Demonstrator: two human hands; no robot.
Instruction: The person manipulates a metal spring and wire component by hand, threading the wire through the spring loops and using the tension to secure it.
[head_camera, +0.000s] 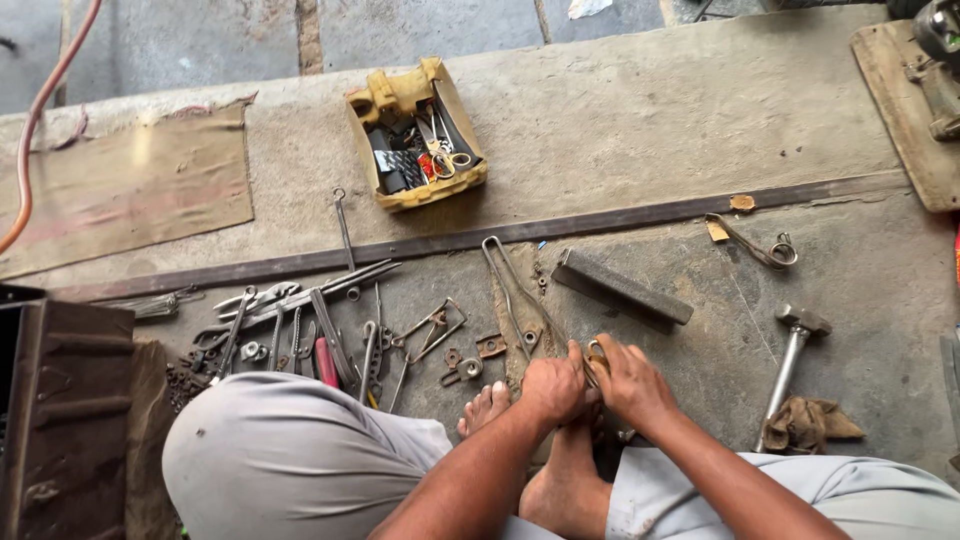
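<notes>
Both hands clench a small metal ring (596, 357) over bare feet.
Left hand (551, 388) and right hand (630, 382) grasp it; a slip could likely nick the toes (487, 405).

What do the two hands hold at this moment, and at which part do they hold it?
Both the left hand and the right hand grip a small rusty metal ring between them, each on its own side. The exact finger placement cannot be told.
</notes>
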